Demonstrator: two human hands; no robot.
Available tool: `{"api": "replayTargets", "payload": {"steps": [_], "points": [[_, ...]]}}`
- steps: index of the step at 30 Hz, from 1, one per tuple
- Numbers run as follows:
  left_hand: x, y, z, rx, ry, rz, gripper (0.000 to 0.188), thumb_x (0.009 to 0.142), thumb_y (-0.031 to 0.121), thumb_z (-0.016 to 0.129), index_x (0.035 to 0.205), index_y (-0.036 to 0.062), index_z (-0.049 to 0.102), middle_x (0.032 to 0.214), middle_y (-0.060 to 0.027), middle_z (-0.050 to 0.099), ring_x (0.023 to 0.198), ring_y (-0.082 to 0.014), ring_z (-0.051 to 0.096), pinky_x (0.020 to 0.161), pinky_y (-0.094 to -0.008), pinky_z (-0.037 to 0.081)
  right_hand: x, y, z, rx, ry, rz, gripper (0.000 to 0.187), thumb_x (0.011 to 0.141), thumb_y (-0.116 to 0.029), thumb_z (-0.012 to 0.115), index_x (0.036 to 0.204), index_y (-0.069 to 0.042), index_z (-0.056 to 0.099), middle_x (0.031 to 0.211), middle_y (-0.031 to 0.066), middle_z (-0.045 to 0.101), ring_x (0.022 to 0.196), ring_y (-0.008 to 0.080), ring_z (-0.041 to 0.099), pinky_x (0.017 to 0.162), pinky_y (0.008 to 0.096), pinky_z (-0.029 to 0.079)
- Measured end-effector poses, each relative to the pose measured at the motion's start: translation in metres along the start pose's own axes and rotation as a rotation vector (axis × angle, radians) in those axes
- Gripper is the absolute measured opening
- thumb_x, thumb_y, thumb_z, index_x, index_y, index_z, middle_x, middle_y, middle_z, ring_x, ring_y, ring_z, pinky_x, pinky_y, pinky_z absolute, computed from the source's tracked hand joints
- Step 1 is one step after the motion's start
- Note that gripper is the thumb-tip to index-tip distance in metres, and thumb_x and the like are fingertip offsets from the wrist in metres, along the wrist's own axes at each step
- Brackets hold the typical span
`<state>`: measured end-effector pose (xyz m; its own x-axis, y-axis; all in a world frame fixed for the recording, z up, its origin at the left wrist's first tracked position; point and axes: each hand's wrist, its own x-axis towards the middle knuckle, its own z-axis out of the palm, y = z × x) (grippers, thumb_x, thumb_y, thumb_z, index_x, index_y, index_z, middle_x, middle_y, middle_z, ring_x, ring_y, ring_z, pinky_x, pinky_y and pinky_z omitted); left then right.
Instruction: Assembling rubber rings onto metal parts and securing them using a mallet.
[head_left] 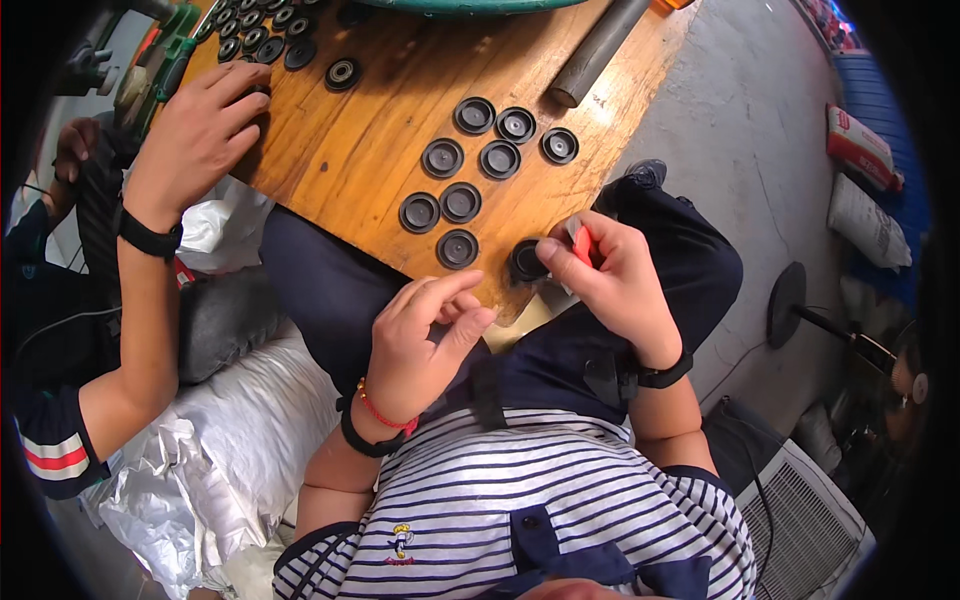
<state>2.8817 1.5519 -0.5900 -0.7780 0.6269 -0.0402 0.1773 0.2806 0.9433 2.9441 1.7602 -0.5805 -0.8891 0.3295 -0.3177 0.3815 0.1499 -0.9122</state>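
My right hand (610, 275) is closed around a small red-handled tool (582, 244); a greyish part shows beside the red, but its exact kind is unclear. The thumb of that hand touches the rim of a black round plastic cap (525, 262) at the table's near corner. Just left of it, my left hand (425, 335) hovers off the table edge with thumb and forefinger apart, and I see nothing between them. Several similar black caps (458, 249) lie in a loose group on the wooden table (340, 180) beyond my hands.
At left, a co-worker's hand (205, 130) rests near more black round parts (270, 48). A dark metal bar (600, 55) lies on the table's far right, near a green basin (470, 5). White sacking (250, 440) is at lower left; a fan (790, 305) stands at right.
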Motion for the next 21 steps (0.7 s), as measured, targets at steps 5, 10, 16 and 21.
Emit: {"api": "replayTargets", "payload": {"steps": [5,10,16,21], "points": [[0.018,-0.005,-0.005,0.516,0.200,0.229,0.030,0.076,0.011,0.077,0.104,0.0033,0.067,0.096,-0.0092,0.062,0.088,-0.0260,0.059,0.078,-0.0359,0.048,0.033,-0.003,-0.010,-0.396,0.079,-0.067,0.026,0.085,-0.023,0.071,0.085,0.002,0.062,0.058,0.0107,0.053,0.051,0.0188,0.051,0.052,0.0316,0.042],[0.027,-0.009,-0.005,0.560,0.164,0.198,0.024,0.075,0.006,0.076,0.098,0.0021,0.068,0.099,-0.0109,0.063,0.090,-0.0285,0.059,0.080,-0.0365,0.048,0.064,-0.033,-0.035,-0.695,0.418,-0.594,0.026,0.083,-0.014,0.068,0.107,-0.006,0.062,0.070,0.0071,0.057,0.063,0.0228,0.058,0.058,0.0327,0.045],[0.042,-0.016,0.002,0.478,0.162,0.255,0.018,0.077,0.004,0.074,0.094,0.0007,0.069,0.097,-0.0113,0.065,0.087,-0.0280,0.061,0.079,-0.0365,0.049,0.146,-0.032,-0.056,-1.146,0.106,-1.357,0.050,0.076,-0.014,0.069,0.124,-0.012,0.055,0.087,0.0018,0.056,0.082,0.0195,0.056,0.073,0.0327,0.046],[0.033,-0.015,0.013,0.485,0.186,0.377,0.027,0.073,0.009,0.079,0.097,0.0058,0.069,0.105,-0.0063,0.063,0.097,-0.0271,0.058,0.083,-0.0362,0.047,0.150,-0.060,-0.052,-1.108,-0.160,-1.232,0.072,0.067,-0.034,0.079,0.124,-0.001,0.050,0.097,0.0080,0.053,0.091,0.0228,0.054,0.080,0.0348,0.046]]}}
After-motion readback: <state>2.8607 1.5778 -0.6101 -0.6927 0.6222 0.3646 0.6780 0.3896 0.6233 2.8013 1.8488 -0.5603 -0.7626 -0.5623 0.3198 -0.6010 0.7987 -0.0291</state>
